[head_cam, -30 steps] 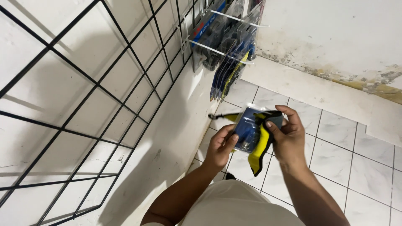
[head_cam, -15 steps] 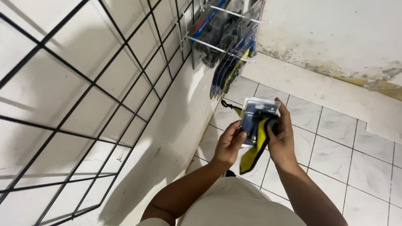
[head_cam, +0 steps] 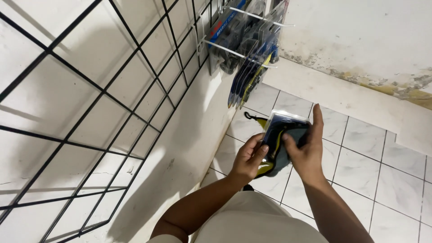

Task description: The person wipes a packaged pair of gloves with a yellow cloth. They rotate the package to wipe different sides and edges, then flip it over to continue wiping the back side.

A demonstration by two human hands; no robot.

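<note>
Head view: left hand (head_cam: 249,158) and right hand (head_cam: 307,153) both grip blue-yellow packaged item (head_cam: 280,135).

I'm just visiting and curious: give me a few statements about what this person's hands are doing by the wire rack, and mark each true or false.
1. Both hands hold one clear packaged item. True: the left hand grips its lower edge, the right hand its side.
2. The wire grid panel is red. False: it is black.
3. More packaged items hang on white pegs at the top of the panel. True.
4. The floor is wooden planks. False: it is pale tiles.
5. The right hand is empty. False: it holds the packaged item.
</note>
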